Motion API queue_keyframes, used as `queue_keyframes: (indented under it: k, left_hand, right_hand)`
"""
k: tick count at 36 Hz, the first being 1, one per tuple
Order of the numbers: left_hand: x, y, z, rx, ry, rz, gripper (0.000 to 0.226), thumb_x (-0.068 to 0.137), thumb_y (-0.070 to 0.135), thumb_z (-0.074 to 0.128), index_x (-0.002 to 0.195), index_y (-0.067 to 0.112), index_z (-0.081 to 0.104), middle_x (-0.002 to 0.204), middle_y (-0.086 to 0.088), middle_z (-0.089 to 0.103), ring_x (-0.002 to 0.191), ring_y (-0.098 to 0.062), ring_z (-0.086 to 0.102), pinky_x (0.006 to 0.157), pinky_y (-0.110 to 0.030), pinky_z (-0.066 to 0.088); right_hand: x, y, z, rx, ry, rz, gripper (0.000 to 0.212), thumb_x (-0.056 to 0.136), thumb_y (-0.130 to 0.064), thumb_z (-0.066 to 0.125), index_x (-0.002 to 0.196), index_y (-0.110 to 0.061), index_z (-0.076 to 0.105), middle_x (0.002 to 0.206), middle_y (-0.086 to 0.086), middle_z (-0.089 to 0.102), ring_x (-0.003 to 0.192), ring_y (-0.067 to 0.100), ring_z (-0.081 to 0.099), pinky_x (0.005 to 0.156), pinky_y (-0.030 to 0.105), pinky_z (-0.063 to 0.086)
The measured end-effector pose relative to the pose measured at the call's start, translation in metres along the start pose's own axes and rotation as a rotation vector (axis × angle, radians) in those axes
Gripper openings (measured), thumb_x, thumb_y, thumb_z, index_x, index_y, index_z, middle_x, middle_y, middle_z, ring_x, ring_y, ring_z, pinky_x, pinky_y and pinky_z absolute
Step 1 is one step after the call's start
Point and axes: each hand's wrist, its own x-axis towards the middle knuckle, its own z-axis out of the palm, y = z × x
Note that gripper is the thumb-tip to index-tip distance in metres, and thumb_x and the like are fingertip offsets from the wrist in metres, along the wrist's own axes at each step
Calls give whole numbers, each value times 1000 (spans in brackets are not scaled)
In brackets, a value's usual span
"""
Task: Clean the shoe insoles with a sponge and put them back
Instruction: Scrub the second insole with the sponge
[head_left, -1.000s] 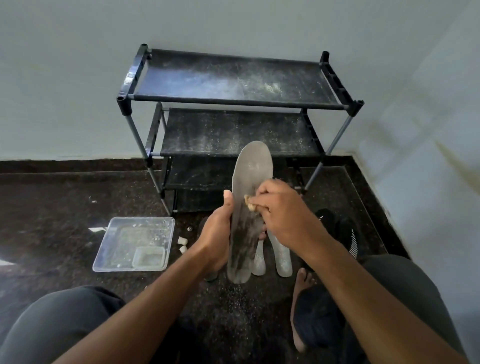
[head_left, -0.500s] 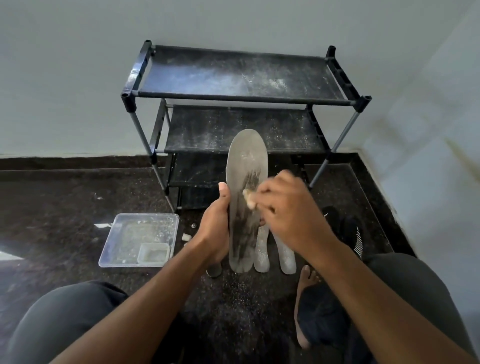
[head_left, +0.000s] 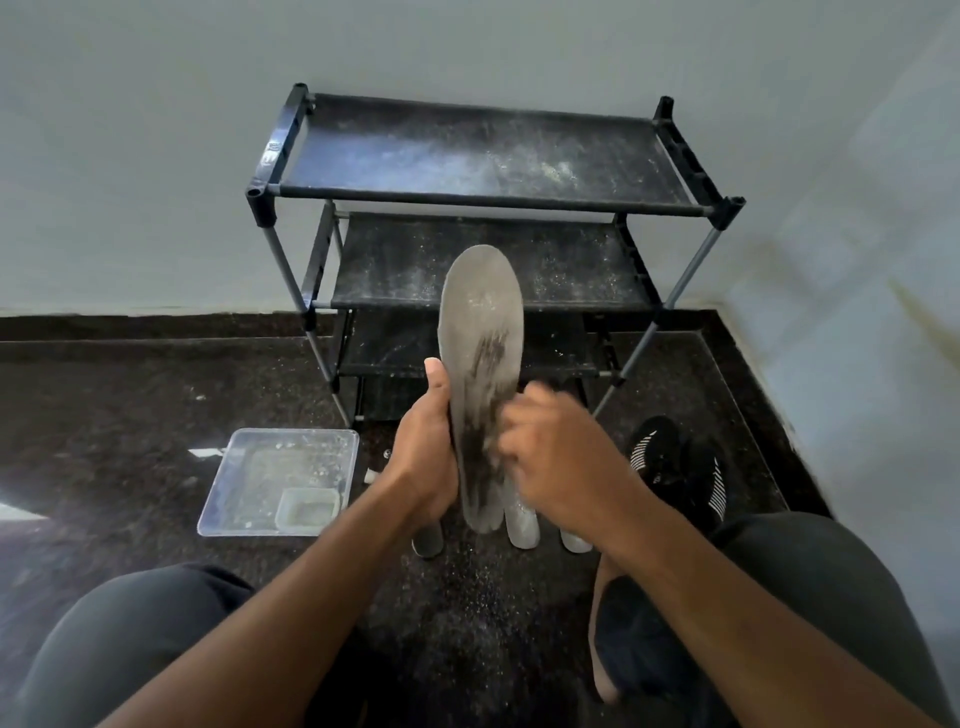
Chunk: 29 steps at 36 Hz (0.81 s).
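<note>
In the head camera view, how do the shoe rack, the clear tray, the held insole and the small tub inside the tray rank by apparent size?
1. Shoe rack, clearly largest.
2 and 3. Clear tray and held insole look similar; the insole is raised toward the camera, so I won't rank them.
4. Small tub, smallest.

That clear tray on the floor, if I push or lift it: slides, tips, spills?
The clear tray sits flat and low on the polished floor, so it likely slides rather than tips. It looks thin and light. The small tub inside may shift.

Insoles: 1 held (head_left: 480, 332), 3 on floor (head_left: 521, 525). Shoes: 2 (head_left: 675, 467). Trays: 1 (head_left: 244, 483). Racks: 1 (head_left: 483, 202).
</note>
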Motion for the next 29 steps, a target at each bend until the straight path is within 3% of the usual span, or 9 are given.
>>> queue_keyframes:
  k: [2,3,9,13,15,17,22,26,29]
  left_hand:
    - [1,1,-2,-22,21,-22,82,104,67,21,125,5,70,125,-26,70,119,-39,68,108,-54,50]
    - [1,1,-3,-21,24,-29,82,104,67,20,124,5,71,126,-27,69,119,-38,68,107,-53,51]
    - [-1,-2,1,1,-29,-18,73,106,61,19,138,10,61,132,-17,69,126,-30,65,114,-52,44]
    - [-2,2,0,-18,-30,-32,78,105,64,20,130,7,68,127,-22,71,120,-33,68,110,-52,48]
    - [-1,3,-2,-25,-23,-45,82,104,67,21,126,5,70,125,-24,71,117,-35,69,108,-53,50]
    - [-2,2,-1,-17,-40,-61,79,104,65,21,131,6,66,127,-22,71,117,-34,70,102,-49,54]
    - [-11,-12,11,-27,-178,-157,80,104,66,24,133,5,66,118,-23,70,97,-32,69,83,-45,59]
    - [-11,-12,11,-59,-180,-188,73,105,64,26,136,10,64,128,-24,69,114,-36,70,98,-49,57]
    - [-8,-8,6,-53,-161,-196,71,105,64,27,133,13,68,124,-19,72,109,-31,73,97,-47,57]
  right_hand:
    - [-6,-2,6,122,-172,20,17,88,-34,67,79,-24,78,87,-13,62,91,10,50,79,42,50]
    - [-7,-1,3,181,-149,24,17,89,-33,67,80,-23,79,86,-13,62,90,7,48,79,39,49]
    - [8,9,-25,58,352,105,11,94,-15,69,89,-9,78,82,-3,62,80,18,46,70,33,44]
    - [0,-1,-3,144,-9,6,12,90,-20,72,84,-14,79,82,-4,64,85,14,51,77,39,52]
    - [-5,-5,-6,337,-94,3,10,88,-23,74,87,-17,82,84,-6,68,88,7,55,89,31,50]
    - [-5,-5,-16,424,47,43,7,87,-20,77,90,-16,82,83,-6,69,84,8,56,84,23,47]
    - [9,17,-26,156,445,244,10,90,-10,72,98,-9,78,87,-3,64,88,10,49,79,18,40]
    - [5,8,-10,203,245,117,10,93,-9,68,95,-9,78,86,-4,60,88,11,49,80,25,46]
    - [-1,5,-14,288,59,48,11,90,-14,71,94,-14,81,82,-6,64,85,10,48,77,15,40]
